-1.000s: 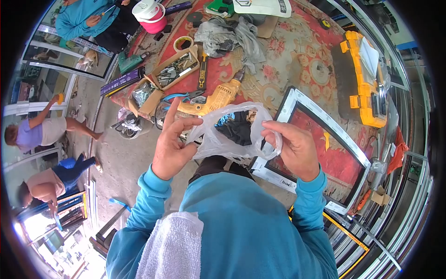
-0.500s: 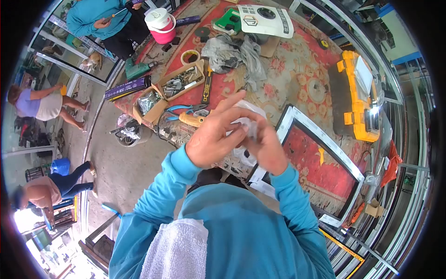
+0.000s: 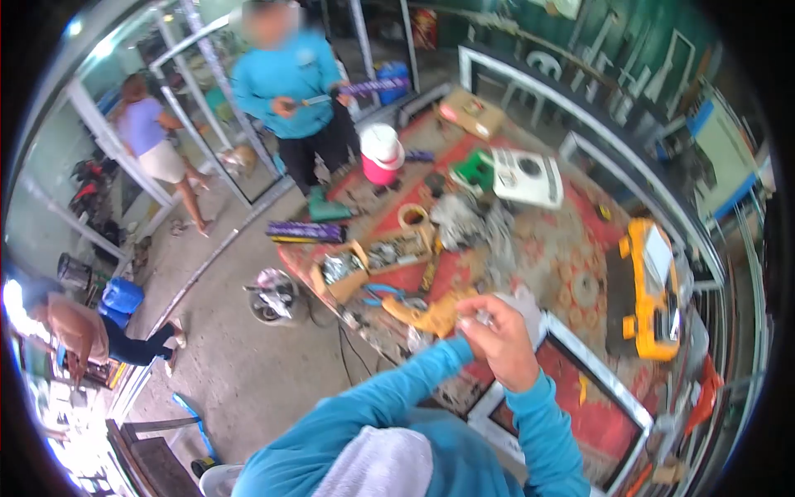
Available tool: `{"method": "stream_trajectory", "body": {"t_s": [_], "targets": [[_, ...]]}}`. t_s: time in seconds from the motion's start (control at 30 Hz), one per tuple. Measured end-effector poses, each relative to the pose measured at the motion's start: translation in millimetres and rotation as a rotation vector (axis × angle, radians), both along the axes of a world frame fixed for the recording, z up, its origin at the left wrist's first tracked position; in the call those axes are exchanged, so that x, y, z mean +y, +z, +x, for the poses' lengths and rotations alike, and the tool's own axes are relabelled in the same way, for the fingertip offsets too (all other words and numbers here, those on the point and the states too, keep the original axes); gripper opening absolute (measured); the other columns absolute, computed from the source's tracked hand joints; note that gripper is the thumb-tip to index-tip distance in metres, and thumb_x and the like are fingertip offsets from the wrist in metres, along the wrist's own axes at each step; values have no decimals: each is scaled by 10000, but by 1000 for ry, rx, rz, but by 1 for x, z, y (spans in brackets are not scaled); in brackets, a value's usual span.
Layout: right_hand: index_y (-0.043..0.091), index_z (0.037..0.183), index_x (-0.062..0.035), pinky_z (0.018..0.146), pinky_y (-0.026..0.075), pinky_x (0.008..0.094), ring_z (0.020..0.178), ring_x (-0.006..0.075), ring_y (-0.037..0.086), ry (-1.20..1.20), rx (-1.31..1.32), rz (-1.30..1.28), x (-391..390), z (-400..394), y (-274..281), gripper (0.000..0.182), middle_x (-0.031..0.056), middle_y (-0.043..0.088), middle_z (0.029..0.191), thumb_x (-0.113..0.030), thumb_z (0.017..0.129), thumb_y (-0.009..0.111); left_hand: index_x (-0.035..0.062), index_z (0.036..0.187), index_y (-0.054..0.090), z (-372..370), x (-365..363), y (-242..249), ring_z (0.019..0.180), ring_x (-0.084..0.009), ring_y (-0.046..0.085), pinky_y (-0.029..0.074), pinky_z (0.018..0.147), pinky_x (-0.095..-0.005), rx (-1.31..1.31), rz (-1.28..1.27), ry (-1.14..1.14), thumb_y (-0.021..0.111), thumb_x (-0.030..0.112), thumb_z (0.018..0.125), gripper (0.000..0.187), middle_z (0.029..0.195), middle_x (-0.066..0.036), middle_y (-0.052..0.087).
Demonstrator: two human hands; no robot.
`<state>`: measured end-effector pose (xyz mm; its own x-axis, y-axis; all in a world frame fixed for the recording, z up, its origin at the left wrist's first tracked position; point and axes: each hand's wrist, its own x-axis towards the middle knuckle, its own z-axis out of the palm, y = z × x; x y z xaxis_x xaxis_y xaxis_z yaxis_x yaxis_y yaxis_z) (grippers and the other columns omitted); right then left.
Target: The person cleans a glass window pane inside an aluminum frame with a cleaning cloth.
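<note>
My right hand (image 3: 503, 344) is raised in front of me at the table edge, its fingers curled in with the thumb; what they hold is hidden. My left hand is mostly covered behind it, only the sleeve (image 3: 443, 364) reaching to the same spot. Whitish translucent plastic (image 3: 527, 305) shows just beyond the right fingers. A yellow-orange tool-like object (image 3: 431, 312) lies close by on the table, with blue-handled pliers (image 3: 383, 291) behind it. Below and right of my hands lies a white-and-black rectangular frame (image 3: 602, 370).
Boxes of small hardware (image 3: 400, 251), tape (image 3: 411, 216), grey plastic (image 3: 460, 222) and a pink jug (image 3: 381, 170) stand on the patterned table. A yellow case (image 3: 648, 290) is at right. A bucket (image 3: 273, 298) sits on the floor. A person (image 3: 290, 91) stands across the table; two others are at left.
My view has tilted up and swung, showing more of the room. My hands appear lower and farther right, and the left one has gone behind the right.
</note>
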<state>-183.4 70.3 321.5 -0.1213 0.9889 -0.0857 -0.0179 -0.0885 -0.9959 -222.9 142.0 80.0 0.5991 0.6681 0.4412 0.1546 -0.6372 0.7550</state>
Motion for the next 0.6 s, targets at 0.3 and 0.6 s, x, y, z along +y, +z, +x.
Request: {"method": "stream_trajectory", "body": {"t_s": [0.3, 0.6], "targets": [[602, 1030, 1, 755, 473, 287, 793, 97, 555, -94, 116, 70, 3, 25, 49, 207, 31, 589, 877, -78, 840, 624, 60, 1074, 602, 25, 3, -12, 937, -277, 638, 485, 826, -380, -324, -49, 86, 631, 108, 727, 352, 1064, -141, 651], [577, 1012, 19, 721, 519, 333, 680, 135, 566, -167, 368, 61, 23, 88, 52, 159, 50, 578, 736, -35, 863, 557, 30, 1379, 419, -48, -10, 57, 1113, -148, 508, 386, 981, -311, -152, -771, -321, 644, 332, 878, 627, 1248, -70, 561]]}}
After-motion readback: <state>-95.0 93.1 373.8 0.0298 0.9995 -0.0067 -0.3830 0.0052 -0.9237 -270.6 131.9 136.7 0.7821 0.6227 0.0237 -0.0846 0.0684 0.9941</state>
